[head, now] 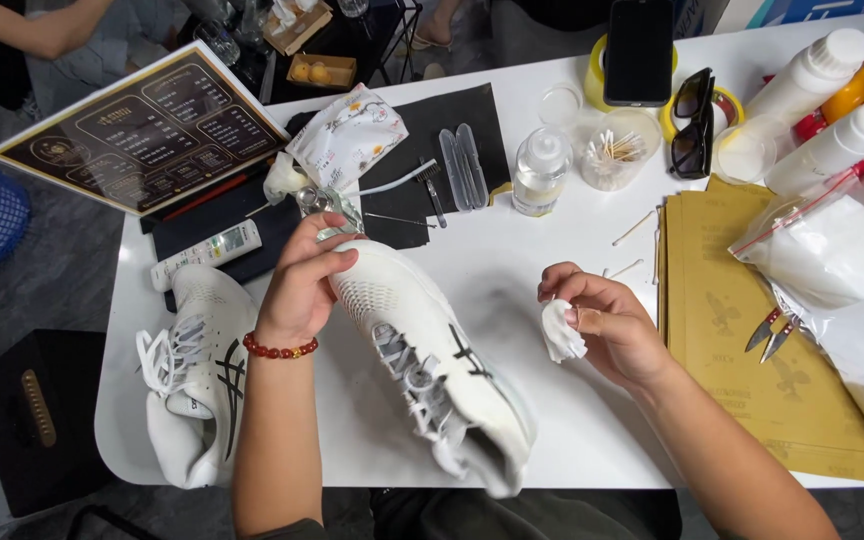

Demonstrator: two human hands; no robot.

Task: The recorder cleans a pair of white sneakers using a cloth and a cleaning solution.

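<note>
Now L hand [300, 285] grips sneaker [432, 360]; R hand [607, 325] pinches wipe [559, 332].

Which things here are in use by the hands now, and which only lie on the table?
In use:
- left hand gripping shoe at its toe
- right hand pinching white wipe

Lying about:
- second shoe
- sunglasses
- phone
- scissors
- clear bottle
- swab jar
- yellow sheets

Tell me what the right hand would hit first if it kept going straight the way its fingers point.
Probably the white sneaker held by the left hand; the right hand, pinching a white wipe, points leftward at it.
</note>
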